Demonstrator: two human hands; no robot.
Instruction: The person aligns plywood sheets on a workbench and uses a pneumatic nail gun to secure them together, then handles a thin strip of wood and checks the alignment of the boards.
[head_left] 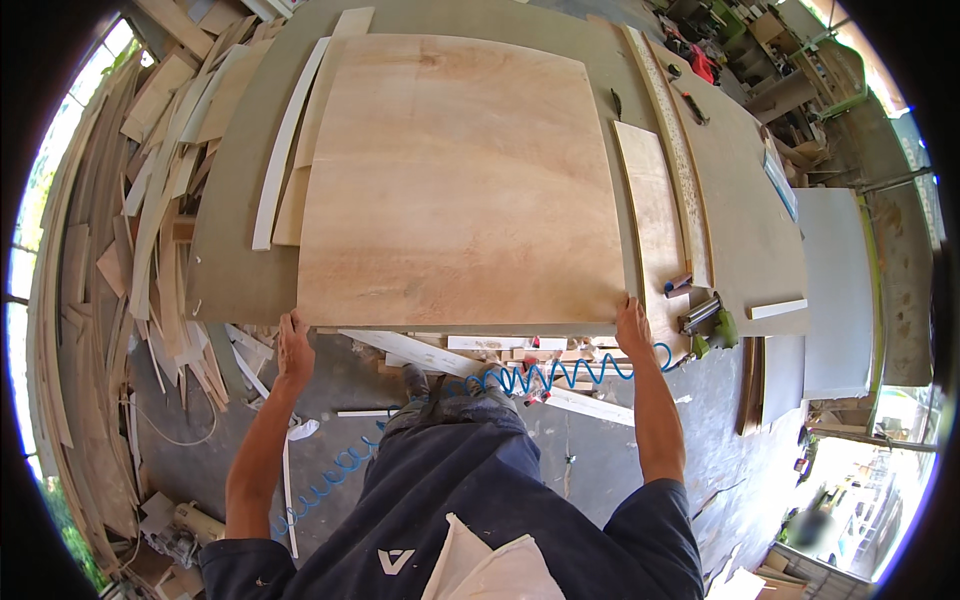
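Two hands, one plywood sheet: I'm holding its near corners at the table's edge.
My left grip (294,345) is closing round the near left corner and my right grip (632,328) round the near right, fingers nearly together, undersides hidden; the plywood sheet (460,180) is lying on the table (230,240), its near edge running close along the table's. I'm judging that even pressure at both corners is best for squareness, since one hand leading would be twisting so wide a sheet. A green nail gun (710,325) is sitting just beyond my right grip, a narrow plywood strip (650,190) is lying alongside, and a blue coiled hose (560,375) is crossing by my legs, threatening to snag.
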